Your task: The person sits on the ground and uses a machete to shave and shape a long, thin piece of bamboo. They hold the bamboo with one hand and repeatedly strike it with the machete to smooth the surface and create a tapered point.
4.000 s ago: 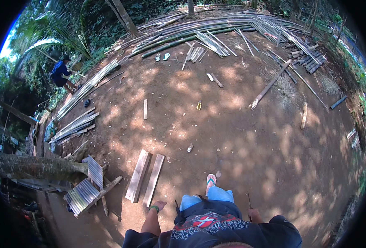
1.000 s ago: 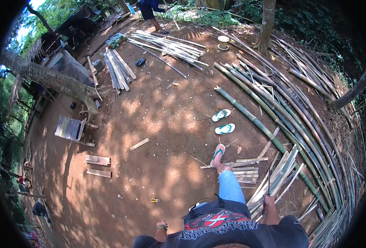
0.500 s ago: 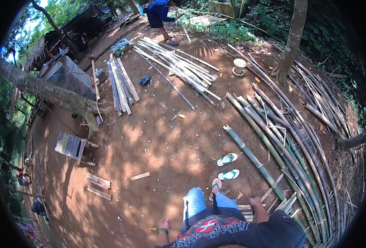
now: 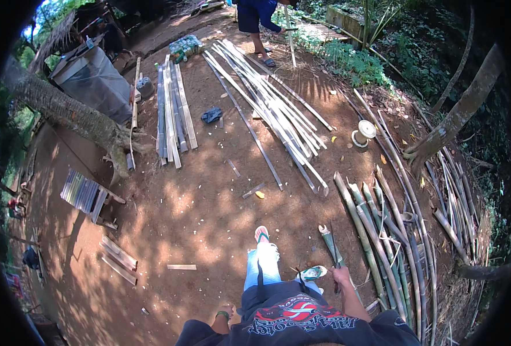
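My right hand (image 4: pixel 341 275) is closed round the handle of a long, thin, dark-bladed knife (image 4: pixel 336 255), its blade pointing forward over a cut green bamboo pole (image 4: pixel 329 242). My left hand (image 4: pixel 226 311), with a green band at the wrist, hangs low beside my hip. Its fingers look curled, but what they hold is hidden. A white slipper with green straps (image 4: pixel 313 273) lies on the ground near my right hand, with another partly covered by my clothes. One of my feet, in a slipper (image 4: pixel 261 233), is ahead on the dirt.
Bamboo poles (image 4: pixel 376 230) are heaped along the right. Pale split strips (image 4: pixel 272 104) and further slats (image 4: pixel 171 115) lie ahead. A spool (image 4: pixel 364 132) stands near a tree (image 4: pixel 457 115). A small bamboo bench (image 4: pixel 85 196) is at left. Another person (image 4: pixel 258 23) stands far ahead holding a stick.
I have stepped forward, so the strips, spool and slippers appear nearer. My right hand has come forward with the knife. A small yellow-orange item at my left hand no longer shows.
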Demonstrator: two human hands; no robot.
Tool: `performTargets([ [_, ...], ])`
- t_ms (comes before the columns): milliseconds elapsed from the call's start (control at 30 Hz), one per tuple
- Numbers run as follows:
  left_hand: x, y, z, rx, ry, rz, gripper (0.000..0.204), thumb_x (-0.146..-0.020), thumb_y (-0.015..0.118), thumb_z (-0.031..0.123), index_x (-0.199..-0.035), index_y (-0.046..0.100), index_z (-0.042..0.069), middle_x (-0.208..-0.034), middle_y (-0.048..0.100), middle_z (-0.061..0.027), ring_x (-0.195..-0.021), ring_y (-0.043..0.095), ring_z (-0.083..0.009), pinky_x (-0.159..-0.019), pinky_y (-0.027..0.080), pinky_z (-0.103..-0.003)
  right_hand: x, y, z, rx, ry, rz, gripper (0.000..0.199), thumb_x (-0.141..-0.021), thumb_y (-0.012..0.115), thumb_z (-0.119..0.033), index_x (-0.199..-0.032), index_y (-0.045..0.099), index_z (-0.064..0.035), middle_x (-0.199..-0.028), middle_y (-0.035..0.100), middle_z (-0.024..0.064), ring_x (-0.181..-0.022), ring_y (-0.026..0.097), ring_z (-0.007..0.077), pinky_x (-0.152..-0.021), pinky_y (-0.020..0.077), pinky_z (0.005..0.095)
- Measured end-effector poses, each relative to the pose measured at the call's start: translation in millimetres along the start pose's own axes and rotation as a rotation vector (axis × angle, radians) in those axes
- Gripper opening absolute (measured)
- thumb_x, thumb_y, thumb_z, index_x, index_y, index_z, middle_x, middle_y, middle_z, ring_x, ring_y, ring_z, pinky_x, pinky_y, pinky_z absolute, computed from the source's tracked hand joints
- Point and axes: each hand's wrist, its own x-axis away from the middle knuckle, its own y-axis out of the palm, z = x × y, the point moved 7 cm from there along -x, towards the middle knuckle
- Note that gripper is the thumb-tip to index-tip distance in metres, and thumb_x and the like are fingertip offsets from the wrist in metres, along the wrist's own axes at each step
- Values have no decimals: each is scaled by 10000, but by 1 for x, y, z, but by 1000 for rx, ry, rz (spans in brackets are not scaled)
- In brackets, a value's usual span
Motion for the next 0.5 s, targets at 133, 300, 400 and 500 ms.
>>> performTargets([
  [133, -82, -120, 106, 672, -133, 203, 226, -902, 675, 281, -973, 666, 67, -770, 689, -64, -665, 647, -195, -602, 527, -344, -32, 9, -76, -131, 93, -51, 237, -805, 745, -212, -713, 583, -66, -595, 557, 47, -477, 516, 150, -426, 398, 342],
  [300, -145, -264, 305, 985, 253, 362, 242, -966, 617, 227, -1083, 610, 16, -813, 641, -53, -647, 616, -131, -579, 517, -273, -63, 9, -205, -319, 89, -159, 244, -872, 693, -185, -703, 552, -82, -574, 513, 10, -455, 479, 123, -421, 379, 295],
  [400, -157, -298, 409, 950, 252, 383, 273, -967, 619, 214, -1108, 610, -19, -806, 631, -49, -653, 605, -118, -601, 516, -264, -105, 16, -259, -358, 95, -194, 209, -888, 682, -184, -759, 559, -74, -568, 484, -5, -430, 444, 123, -408, 365, 297],
  [500, -179, -287, 477, 1011, 247, 326, 306, -967, 615, 231, -1138, 617, -23, -821, 649, -62, -686, 613, -114, -629, 516, -259, -177, 44, -280, -408, 108, -292, 190, -896, 676, -188, -804, 552, -76, -556, 455, -12, -426, 437, 117, -398, 364, 287],
])
